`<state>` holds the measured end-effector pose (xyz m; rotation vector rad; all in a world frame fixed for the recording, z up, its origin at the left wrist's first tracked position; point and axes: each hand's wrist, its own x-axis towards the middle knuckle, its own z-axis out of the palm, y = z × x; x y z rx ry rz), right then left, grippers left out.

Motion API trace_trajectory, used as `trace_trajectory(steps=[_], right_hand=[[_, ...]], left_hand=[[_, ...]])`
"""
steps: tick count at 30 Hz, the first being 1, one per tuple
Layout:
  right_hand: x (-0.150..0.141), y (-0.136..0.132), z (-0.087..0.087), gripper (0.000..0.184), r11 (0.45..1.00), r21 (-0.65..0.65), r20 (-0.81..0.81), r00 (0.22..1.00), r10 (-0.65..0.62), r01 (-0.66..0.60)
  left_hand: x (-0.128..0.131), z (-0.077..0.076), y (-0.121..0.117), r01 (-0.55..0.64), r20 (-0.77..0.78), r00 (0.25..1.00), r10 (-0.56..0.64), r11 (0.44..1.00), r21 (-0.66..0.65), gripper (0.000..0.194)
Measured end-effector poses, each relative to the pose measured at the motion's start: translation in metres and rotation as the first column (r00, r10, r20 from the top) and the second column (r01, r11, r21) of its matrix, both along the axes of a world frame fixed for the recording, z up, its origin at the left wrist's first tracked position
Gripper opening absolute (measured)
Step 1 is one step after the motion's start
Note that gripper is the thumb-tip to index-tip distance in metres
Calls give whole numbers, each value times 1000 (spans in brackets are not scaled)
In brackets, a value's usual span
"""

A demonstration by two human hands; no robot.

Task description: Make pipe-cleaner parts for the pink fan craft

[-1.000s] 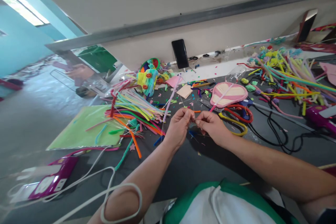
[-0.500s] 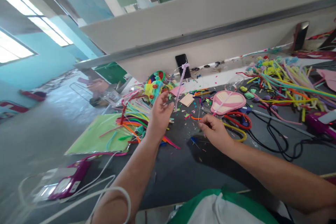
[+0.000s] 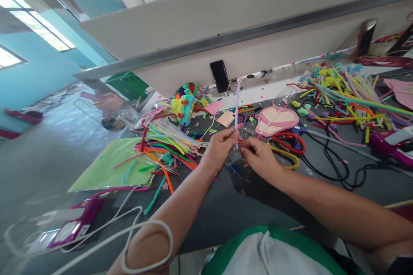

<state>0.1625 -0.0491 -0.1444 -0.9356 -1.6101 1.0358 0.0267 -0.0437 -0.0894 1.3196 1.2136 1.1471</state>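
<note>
My left hand (image 3: 221,148) pinches a lilac pipe cleaner (image 3: 237,105), which stands nearly upright with a small knotted tip. Close beside it, my right hand (image 3: 260,154) has its thumb and forefinger pressed together at the pipe cleaner's lower end. A thin strand (image 3: 245,120) rises near those fingertips; its lower end is hard to make out. Behind the right hand lies a pink and cream padded oval piece (image 3: 277,121) with a lilac strip across it. Red and yellow pipe cleaner loops (image 3: 292,144) rest just right of that hand.
Colourful pipe cleaners (image 3: 171,137) and a green sheet in plastic (image 3: 106,163) lie left. Another pipe cleaner heap (image 3: 348,94) is at right. A phone (image 3: 220,76) leans on the back partition. Purple devices (image 3: 77,223) with cables sit left and right; white cable crosses my left forearm.
My left hand has moved right with the lilac pipe cleaner, bringing it beside my right hand. The left fingers have closed in. My right hand stays pinched, and the view has shifted slightly.
</note>
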Motion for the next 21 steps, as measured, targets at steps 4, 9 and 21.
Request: trace_trajectory(steps=[4, 9, 21], right_hand=[[0, 2, 0, 11, 998, 39, 109, 993, -47, 43], [2, 7, 0, 11, 978, 201, 296, 949, -113, 53], [1, 1, 2, 11, 963, 269, 322, 943, -91, 1]], left_hand=[[-1, -16, 0, 49, 196, 980, -37, 997, -61, 42], [-4, -26, -5, 86, 300, 952, -55, 992, -92, 47], [-2, -36, -5, -6, 462, 886, 30, 999, -53, 32]])
